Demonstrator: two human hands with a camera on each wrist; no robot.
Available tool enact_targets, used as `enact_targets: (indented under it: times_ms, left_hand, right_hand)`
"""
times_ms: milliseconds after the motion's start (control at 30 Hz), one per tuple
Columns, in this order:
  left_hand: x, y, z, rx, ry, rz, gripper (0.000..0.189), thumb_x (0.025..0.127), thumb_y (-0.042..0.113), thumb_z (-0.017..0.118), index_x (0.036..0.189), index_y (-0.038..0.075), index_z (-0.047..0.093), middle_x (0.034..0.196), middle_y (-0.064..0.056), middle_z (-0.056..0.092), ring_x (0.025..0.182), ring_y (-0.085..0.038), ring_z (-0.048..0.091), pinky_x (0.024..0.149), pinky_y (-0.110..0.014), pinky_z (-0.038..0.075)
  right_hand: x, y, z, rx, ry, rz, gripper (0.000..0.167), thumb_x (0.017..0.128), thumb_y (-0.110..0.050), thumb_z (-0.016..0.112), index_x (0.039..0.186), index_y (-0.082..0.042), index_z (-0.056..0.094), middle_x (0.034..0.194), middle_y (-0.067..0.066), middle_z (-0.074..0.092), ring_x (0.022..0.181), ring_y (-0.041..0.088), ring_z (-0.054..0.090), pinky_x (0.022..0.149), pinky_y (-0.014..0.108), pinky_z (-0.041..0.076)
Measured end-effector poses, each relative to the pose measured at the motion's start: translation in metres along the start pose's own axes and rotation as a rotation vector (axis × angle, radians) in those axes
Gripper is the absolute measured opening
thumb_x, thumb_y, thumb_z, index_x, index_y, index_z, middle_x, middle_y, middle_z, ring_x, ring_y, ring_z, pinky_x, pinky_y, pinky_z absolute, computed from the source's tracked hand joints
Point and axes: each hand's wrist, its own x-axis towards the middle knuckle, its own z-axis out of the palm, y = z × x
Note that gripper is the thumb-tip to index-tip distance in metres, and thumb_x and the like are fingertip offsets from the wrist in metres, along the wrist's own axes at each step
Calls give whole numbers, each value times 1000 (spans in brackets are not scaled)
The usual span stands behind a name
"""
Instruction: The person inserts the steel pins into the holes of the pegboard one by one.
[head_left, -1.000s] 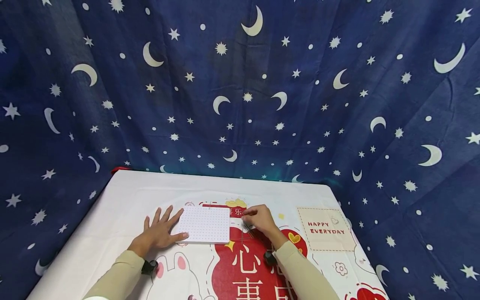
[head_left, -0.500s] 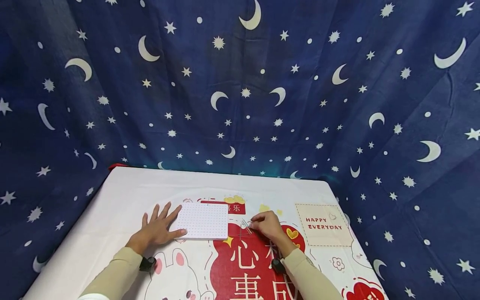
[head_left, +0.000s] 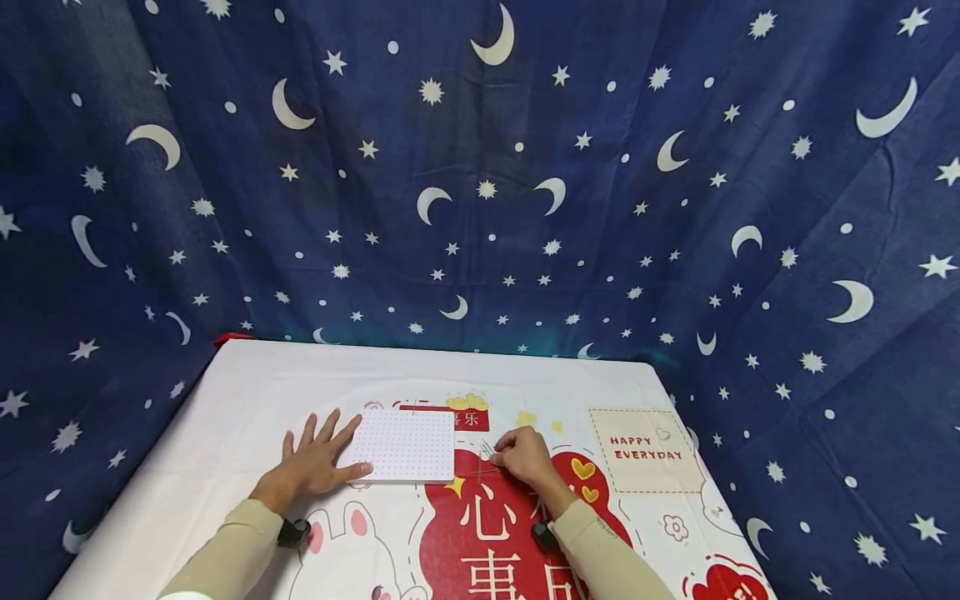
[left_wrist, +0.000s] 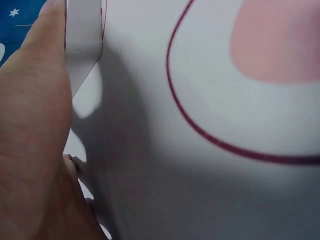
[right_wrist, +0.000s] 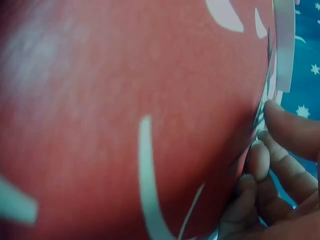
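Note:
A flat white board [head_left: 405,446] with rows of small dots lies on the table. My left hand [head_left: 318,460] rests at its left side, fingers spread, forefinger at the far left corner and thumb on the near left edge. In the left wrist view, the same hand [left_wrist: 35,115] touches the board's pale side [left_wrist: 82,35]. To the right of the board, several thin metal rods [head_left: 486,451] lie loosely together. My right hand [head_left: 522,456] has curled fingers among them, and in the right wrist view its thumb [right_wrist: 285,125] and forefinger pinch at the thin rods [right_wrist: 261,112].
A printed cloth [head_left: 300,367] covers the table, with red patches, characters and a rabbit. Another thin rod [head_left: 414,407] shows at the board's far edge. A dark blue curtain [head_left: 480,217] with moons and stars hangs behind and on both sides.
My right hand has come down from above the rods, drawn back a little to the right, then come in on them again. The left hand stays at the board. The head view has shifted slightly.

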Motion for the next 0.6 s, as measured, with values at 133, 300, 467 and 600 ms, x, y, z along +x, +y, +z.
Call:
enact_targets:
  times_ms: [133,300,467,600]
  left_hand:
    - [0,-1,3,-4,13,4,102,88,75,63,165,19,28,173,-27,11,156,-63,-2,117,-85,-4]
    - [1,-1,6,19,16,-1,102,88,76,62,165,20,27,173,-27,12,156,-62,0,117,-85,-2]
    - [-1,0,6,25,37,1,101,87,76,62,165,19,29,173,-27,14,156,-62,1,117,-85,-1]
    - [0,-2,5,19,45,10,102,87,77,61,164,19,29,173,-27,14,156,-63,1,117,-85,-2]
  right_hand:
    - [0,-5,4,-77,12,-40,10,76,-7,86,73,-8,76,65,-1,68,65,9,53,63,26,46]
    - [1,-9,10,-191,2,-24,22,81,-8,79,63,-12,67,60,-4,61,60,10,50,56,26,42]
    - [1,-13,12,-268,0,-47,24,83,-7,72,62,-12,61,58,-2,56,58,12,47,53,27,39]
    - [1,-14,11,-262,-7,-66,26,87,-6,73,65,-11,60,59,-1,55,58,12,46,55,27,38]
